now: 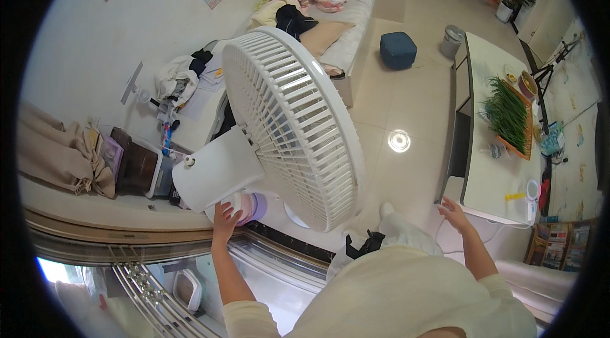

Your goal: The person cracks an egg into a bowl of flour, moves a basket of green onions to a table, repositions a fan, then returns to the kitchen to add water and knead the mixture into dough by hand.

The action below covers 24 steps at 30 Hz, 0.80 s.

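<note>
A large white electric fan (pixel 290 128) stands before me, its round plastic grille turned to the right. My left hand (pixel 226 218) is at the lower edge of the fan's motor housing (pixel 219 166), fingers spread. A fingertip meets that edge in the picture; whether it presses there I cannot tell. Behind those fingers is a pink and purple round object (pixel 252 208), partly hidden. My right hand (pixel 453 215) is by the near corner of a white-topped cabinet (pixel 481 176), fingers apart and holding nothing. The fan's pole and base are mostly hidden.
Green leafy stalks (pixel 510 111) lie in an orange tray on the cabinet. A blue pouf (pixel 398 50) and a grey bin (pixel 452 41) stand on the tiled floor. A bed (pixel 357 9) is beyond the fan. A white cable (pixel 472 248) hangs near my right arm.
</note>
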Tool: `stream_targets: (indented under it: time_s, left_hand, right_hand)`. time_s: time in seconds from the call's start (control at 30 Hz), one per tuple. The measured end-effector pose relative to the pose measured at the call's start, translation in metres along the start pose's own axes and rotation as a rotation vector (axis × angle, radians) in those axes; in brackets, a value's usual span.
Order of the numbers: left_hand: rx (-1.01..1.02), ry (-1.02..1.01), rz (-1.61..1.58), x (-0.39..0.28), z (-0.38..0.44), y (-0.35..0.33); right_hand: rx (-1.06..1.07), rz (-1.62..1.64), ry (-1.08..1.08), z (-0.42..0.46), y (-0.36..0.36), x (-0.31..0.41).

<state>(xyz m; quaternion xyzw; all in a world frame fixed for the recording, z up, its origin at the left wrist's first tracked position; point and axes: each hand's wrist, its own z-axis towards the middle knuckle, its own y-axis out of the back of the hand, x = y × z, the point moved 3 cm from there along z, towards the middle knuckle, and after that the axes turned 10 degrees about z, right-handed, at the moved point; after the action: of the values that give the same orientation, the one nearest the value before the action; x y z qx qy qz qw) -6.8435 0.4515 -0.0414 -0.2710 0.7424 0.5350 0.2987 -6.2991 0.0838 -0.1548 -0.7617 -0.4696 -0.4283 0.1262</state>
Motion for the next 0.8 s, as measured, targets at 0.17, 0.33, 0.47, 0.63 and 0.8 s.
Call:
stream_targets:
  time_s: [0.17,0.33,0.47,0.63,0.8]
  left_hand:
    - [-0.081,-0.028,-0.072,0.003,0.002,0.01]
    - [-0.584,-0.236,-0.068,0.013,0.005,0.076]
    - [-0.733,-0.408,-0.357,-0.128,-0.034,0.092]
    - [-0.797,-0.603,0.411,-0.217,-0.056,0.073]
    - [-0.81,-0.528,0.733,-0.241,-0.046,0.063]
  right_hand:
    - [-0.023,0.016,-0.053,-0.002,0.007,-0.009]
    - [-0.02,0.036,-0.101,-0.008,0.005,-0.011]
    - [-0.022,0.043,-0.16,-0.01,0.013,-0.027]
    - [-0.023,0.06,-0.135,-0.005,0.013,-0.031]
    - [-0.009,0.058,-0.113,-0.005,0.009,-0.023]
